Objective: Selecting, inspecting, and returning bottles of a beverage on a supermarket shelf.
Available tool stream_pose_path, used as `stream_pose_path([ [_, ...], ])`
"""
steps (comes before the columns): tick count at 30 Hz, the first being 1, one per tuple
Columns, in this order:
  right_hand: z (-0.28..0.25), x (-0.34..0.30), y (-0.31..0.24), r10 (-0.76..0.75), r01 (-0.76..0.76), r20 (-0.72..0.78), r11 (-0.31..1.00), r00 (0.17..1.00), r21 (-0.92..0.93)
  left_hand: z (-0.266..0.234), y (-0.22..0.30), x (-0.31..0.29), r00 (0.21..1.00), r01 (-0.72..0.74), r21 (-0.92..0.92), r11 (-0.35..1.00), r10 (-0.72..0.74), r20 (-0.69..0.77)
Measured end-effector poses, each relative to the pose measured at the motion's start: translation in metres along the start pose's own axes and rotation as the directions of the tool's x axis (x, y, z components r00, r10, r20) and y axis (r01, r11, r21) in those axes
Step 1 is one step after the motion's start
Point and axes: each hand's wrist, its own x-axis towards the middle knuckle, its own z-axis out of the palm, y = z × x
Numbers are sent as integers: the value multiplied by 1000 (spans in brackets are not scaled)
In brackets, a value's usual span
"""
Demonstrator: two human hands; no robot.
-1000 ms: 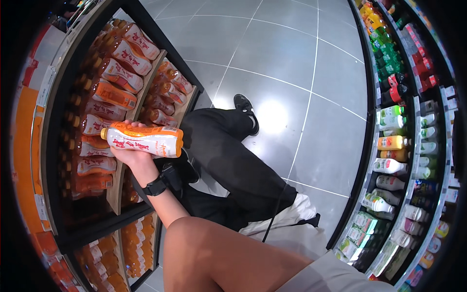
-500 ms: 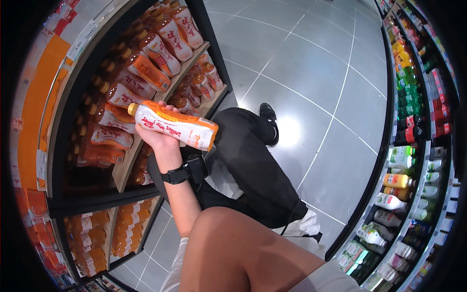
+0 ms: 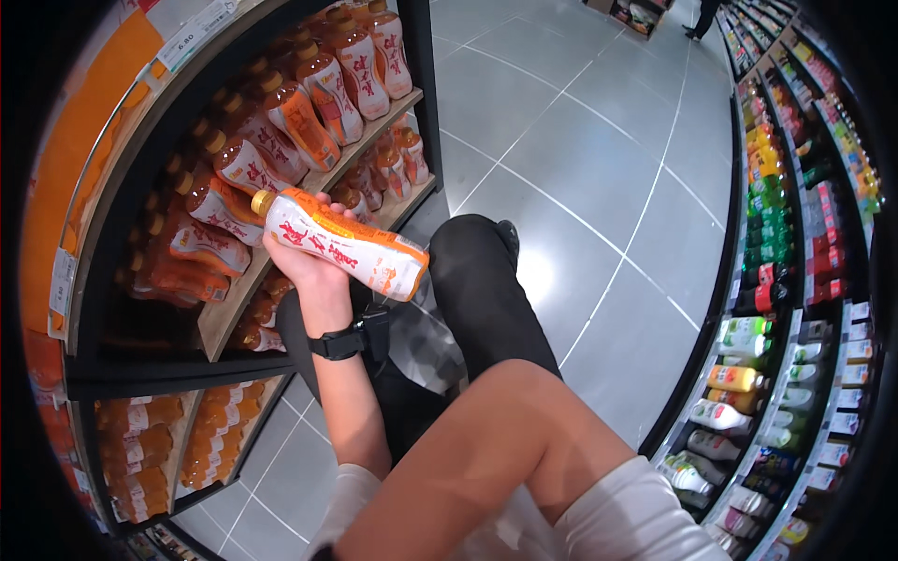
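Note:
My left hand (image 3: pixel 307 261) is wrapped round a plastic bottle (image 3: pixel 346 243) of orange drink, with a yellow cap and a white and orange label. The bottle lies tilted across the palm, cap toward the shelf and base toward my knee. A black strap with a small box (image 3: pixel 350 340) sits on my left wrist. My right forearm (image 3: pixel 458 458) is bent across my body toward the lower left, and its hand is out of the picture. Beside the held bottle, similar bottles (image 3: pixel 245 166) lie and lean in rows on the wooden shelf (image 3: pixel 360 140).
Below the shelf are more orange bottles (image 3: pixel 221 435) in stacks. My bent black-trousered leg (image 3: pixel 486 299) is just right of the held bottle. Grey floor tiles (image 3: pixel 580 215) run between the racks, and a drinks rack (image 3: pixel 748 365) lines the right. A person's legs (image 3: pixel 702 21) show far off.
The view has shifted a little, showing more of the far aisle. My right forearm has swung lower and closer to my body. The left hand still grips the bottle, nearly in place.

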Motion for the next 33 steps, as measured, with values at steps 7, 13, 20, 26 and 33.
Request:
stream_pose_path([
  [7, -92, -133, 67, 304, -548, -595, 787, 744, -283, -13, 30, -3, 999, -42, -57, 998, 41, -17],
  [13, -168, -272, 63, 77, -912, -915, 147, 396, -383, 0, 23, -2, 990, -43, -84, 996, 31, -137],
  [20, -141, -337, 88, 621, -469, -760, 622, -191, 627, 7, 12, 4, 996, 41, 14, 999, -40, -81],
  [26, -144, -326, 77, 700, -413, -700, 600, -144, 685, 2, 3, 6, 997, 78, -2, 997, -79, -25],
  [33, -147, -346, 92, 679, -492, -729, 607, -88, 624, 12, -7, 1, 994, 96, 39, 995, -98, 47],
])
